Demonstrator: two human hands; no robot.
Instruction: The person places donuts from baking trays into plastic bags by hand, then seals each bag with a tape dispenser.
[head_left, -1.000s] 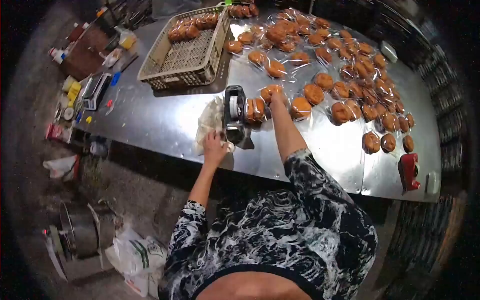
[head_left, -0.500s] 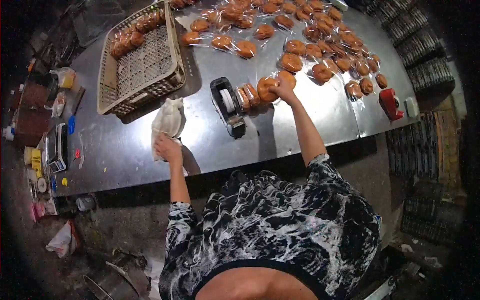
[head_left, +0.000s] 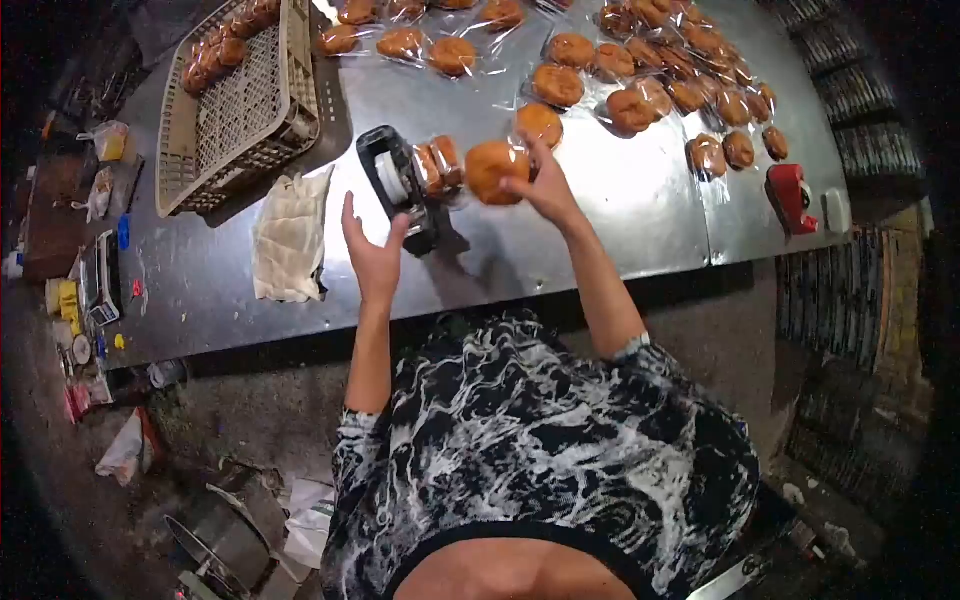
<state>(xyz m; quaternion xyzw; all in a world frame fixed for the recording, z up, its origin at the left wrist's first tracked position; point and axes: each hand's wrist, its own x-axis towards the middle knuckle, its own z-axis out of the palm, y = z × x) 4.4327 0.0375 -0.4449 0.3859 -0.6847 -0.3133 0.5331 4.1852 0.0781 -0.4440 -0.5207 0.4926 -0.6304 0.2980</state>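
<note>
My right hand (head_left: 550,190) grips a round brown bun (head_left: 494,172), slightly blurred, just above the metal table. Just beyond the hand lies another bun (head_left: 539,124). My left hand (head_left: 375,262) holds nothing; its thumb and fingers are spread beside the near end of a black tape dispenser (head_left: 376,150) with a white roll. Against the dispenser's right side, a couple of wrapped buns (head_left: 437,165) stand on edge. A folded cream cloth (head_left: 288,238) lies left of my left hand, apart from it.
A beige plastic crate (head_left: 180,190) at the back left holds a row of wrapped buns (head_left: 215,55). Many wrapped buns (head_left: 630,108) are spread over the table (head_left: 620,220). A red tape dispenser (head_left: 790,197) stands near the right edge, a small scale (head_left: 103,280) at the left.
My left hand has let go of the cloth and moved right towards the black dispenser. The cloth now lies flatter. My right hand has drawn a bun nearer and leftward. The head view has shifted.
</note>
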